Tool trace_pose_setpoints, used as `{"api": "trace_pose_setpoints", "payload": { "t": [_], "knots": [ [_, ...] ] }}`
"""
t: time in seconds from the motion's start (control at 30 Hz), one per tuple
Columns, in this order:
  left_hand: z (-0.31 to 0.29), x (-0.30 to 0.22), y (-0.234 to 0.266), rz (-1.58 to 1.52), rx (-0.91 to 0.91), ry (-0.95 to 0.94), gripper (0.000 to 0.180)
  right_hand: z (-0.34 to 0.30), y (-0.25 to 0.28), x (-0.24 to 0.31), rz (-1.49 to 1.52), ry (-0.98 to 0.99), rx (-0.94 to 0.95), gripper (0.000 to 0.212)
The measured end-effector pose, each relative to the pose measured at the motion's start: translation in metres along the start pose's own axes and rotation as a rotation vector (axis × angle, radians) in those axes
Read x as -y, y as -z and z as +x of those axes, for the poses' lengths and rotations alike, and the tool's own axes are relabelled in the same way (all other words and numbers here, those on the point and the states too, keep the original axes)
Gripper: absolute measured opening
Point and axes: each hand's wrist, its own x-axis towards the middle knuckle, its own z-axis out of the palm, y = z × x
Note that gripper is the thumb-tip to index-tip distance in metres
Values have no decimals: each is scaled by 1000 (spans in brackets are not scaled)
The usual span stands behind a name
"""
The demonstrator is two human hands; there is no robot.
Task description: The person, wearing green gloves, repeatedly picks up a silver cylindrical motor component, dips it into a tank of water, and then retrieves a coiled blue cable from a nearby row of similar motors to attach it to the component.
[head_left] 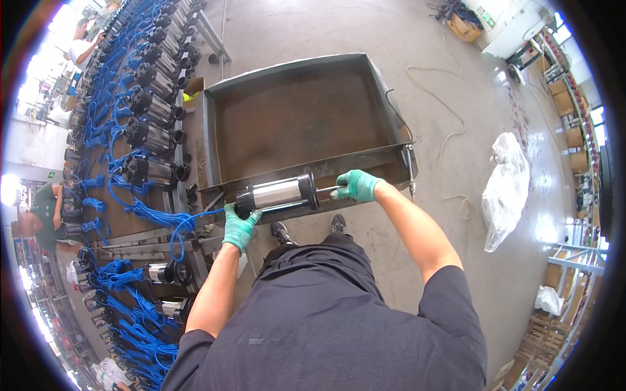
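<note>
A submersible pump [277, 193] with a shiny steel body and black ends lies sideways on the near edge of a metal tank [214, 140]. My left hand [238, 229], in a green glove, grips the pump's black left end, thumb and fingers around it. From that end a blue cable [156, 212] runs left. On the other side, my gloved right hand [358, 186] is closed around a slim metal rod [327, 189] that meets the black right end of the pump. Whether the rod is a tool or a part, I cannot tell.
At the left, benches carry rows of similar pumps [153, 111] with blue cable bundles [117, 274]. Two people [49, 215] are beyond them. A pale hose [450, 137] and clear plastic sheeting [507, 189] lie on the floor at right. A metal fitting [409, 166] stands at the tank's right corner.
</note>
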Motion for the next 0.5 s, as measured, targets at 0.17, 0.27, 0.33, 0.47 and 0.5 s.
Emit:
{"api": "trace_pose_setpoints", "payload": {
  "t": [0.17, 0.27, 0.33, 0.47, 0.5],
  "knots": [
    [-9, -13, 2, 34, -44, 2, 72, -43, -28, -38, -64, 170, -879, 52],
    [-11, -20, 0, 65, -141, -10, 73, -58, -41, -107, 30, -249, -1402, 46],
    [-5, -21, -4, 158, -171, -9, 71, -51, -62, -167, 48, -450, -1455, 59],
    [-2, -21, -8, 141, -186, -6, 70, -43, -31, -187, 582, -531, -1070, 72],
    [-5, -24, -6, 140, -195, -4, 69, -46, -5, -155, 625, -523, -1017, 72]
  ]
}}
